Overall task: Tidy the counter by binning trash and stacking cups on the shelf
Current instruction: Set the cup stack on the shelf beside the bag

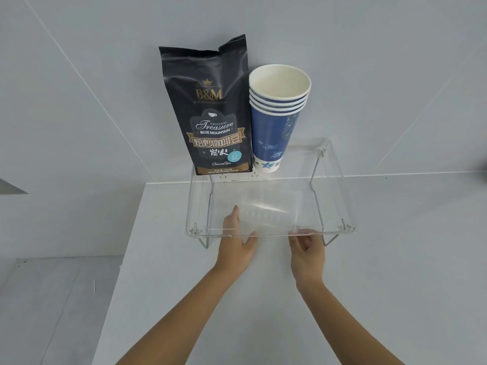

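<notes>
A stack of several blue paper cups (274, 127) stands upright at the back of a clear acrylic shelf (340, 196) on wire legs. Under the shelf lies a clear plastic container (266, 209), seen through the shelf top. My left hand (237, 243) reaches under the front edge, its fingers along the container's left side and its thumb at the front. My right hand (307, 248) grips the container's front right corner.
A black coffee-bean bag (213, 114) stands on the shelf, touching the cups on their left. The shelf sits at the back of a white counter (237, 312) against a pale wall. The counter's left edge drops to a grey floor (52, 299).
</notes>
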